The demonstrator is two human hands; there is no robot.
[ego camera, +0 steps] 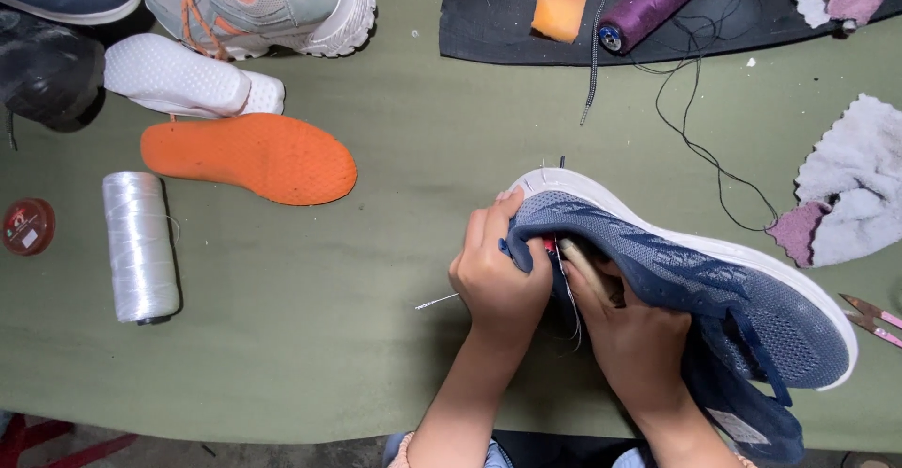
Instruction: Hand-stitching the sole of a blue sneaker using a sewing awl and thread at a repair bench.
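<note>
While a big green table (395,355) fills most of the view, a blue knit shoe (695,271) with a white sole lies on its side at the right, near the front edge. Both hands are on it. The left hand (498,280) is curled tight around the heel end of the shoe, with its fingertips on the blue cloth by the white rim. The right hand (634,332) reaches inside the shoe opening, so its fingers are hidden and I cannot tell how they are bent. A thin metal needle (437,303) sticks out to the left from under the left hand.

Far off at the top left sit a grey and orange shoe (272,3), a white insole (183,78) and an orange insole (249,156). A fat spool of clear white thread (139,245) lies near them, with a small red round tin (26,226) just beside it. At the top, a purple thread spool (656,0) rests on a black mat (489,26). A fuzzy white cloth (855,195) is at the right.
</note>
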